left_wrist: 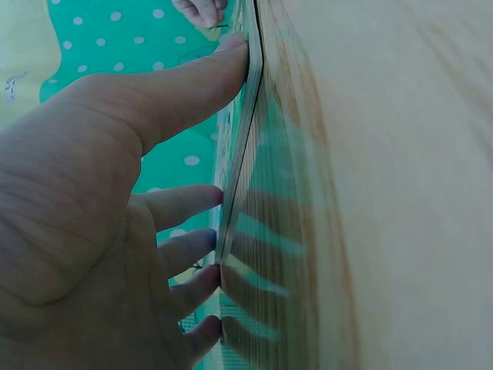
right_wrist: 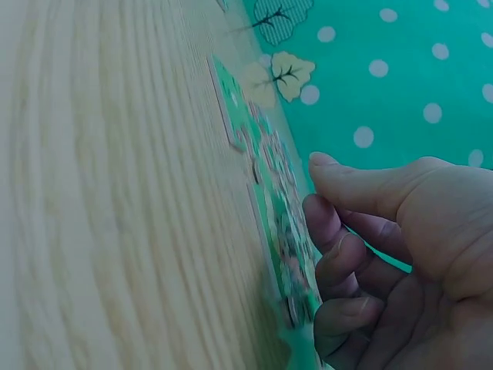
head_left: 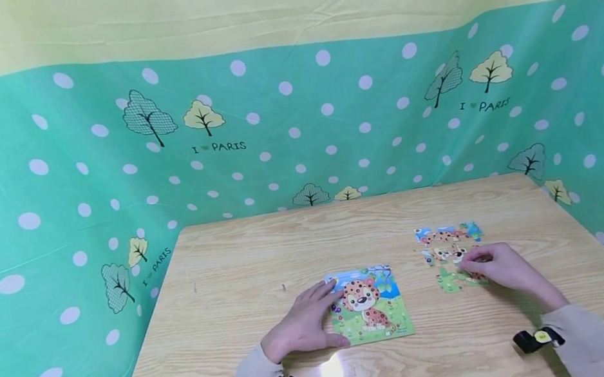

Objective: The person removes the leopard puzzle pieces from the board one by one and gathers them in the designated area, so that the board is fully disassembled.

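A square leopard picture board (head_left: 376,317) lies flat, with my left hand (head_left: 310,319) at its left side. The fingers reach over its upper left corner and the thumb rests by its lower left corner. In the left wrist view, the left thumb and fingertips meet the thin board edge (left_wrist: 240,146). To the right, my right hand (head_left: 495,264) is low over a group of leopard puzzle pieces (head_left: 449,280), its fingers loosely bent. In the right wrist view, the right thumb (right_wrist: 331,171) and index finger stand slightly apart beside the pieces, with nothing visible between them.
The wooden table (head_left: 265,252) carries both puzzle groups. Loose puzzle pieces (head_left: 444,236) lie in rows with gaps between them. A tiny scrap (head_left: 284,287) sits left of the board. A green dotted curtain (head_left: 328,126) encloses the back and sides.
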{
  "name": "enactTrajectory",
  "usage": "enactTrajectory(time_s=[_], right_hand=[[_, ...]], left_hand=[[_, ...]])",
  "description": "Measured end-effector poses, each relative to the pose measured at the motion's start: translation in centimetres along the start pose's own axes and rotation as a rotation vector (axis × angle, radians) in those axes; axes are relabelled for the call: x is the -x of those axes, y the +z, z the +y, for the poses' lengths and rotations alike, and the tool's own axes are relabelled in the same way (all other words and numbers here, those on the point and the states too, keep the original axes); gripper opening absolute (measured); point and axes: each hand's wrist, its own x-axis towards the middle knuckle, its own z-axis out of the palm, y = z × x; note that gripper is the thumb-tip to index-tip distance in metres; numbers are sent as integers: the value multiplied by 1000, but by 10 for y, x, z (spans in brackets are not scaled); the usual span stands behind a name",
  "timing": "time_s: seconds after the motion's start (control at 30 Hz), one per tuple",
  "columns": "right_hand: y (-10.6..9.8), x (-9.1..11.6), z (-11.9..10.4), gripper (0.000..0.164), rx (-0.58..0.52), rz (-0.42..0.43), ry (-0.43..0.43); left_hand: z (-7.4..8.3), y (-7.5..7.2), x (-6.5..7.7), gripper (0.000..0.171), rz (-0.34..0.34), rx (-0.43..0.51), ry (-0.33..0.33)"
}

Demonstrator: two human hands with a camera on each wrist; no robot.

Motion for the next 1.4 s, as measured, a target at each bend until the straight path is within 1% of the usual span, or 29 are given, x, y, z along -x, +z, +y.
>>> enactTrajectory(time_s=[0.23,0.43,0.53,0.77,0.8,0.93,1.17,1.27,1.4], right_hand=[[11,1,-15,34,-48,-31,-17],[24,2,-34,25,-87,-77,-56],[31,2,-42,19,-86,-80,-60],[47,-1,-56,11,-53,-98,-115],[49,-2,-59,10,-48,-101,-111],[56,-2,-66,13,-68,-115,-138],[67,-1,-76,17,-129,-155,-222],[71,-1,-80,20,-143,-170,-230],[76,1,-85,24,-153,-221,-249]], left_hand=[[-1,1,0,102,2,-4,1],[0,0,-1,103,3,0,1],[0,0,-1,102,1,5,3],[0,0,0,101,4,6,1],[0,0,0,101,5,6,1],[0,0,0,101,6,3,0],[1,0,0,101,3,6,6],[1,-1,1,102,5,0,14],[1,-1,1,101,3,6,11]])
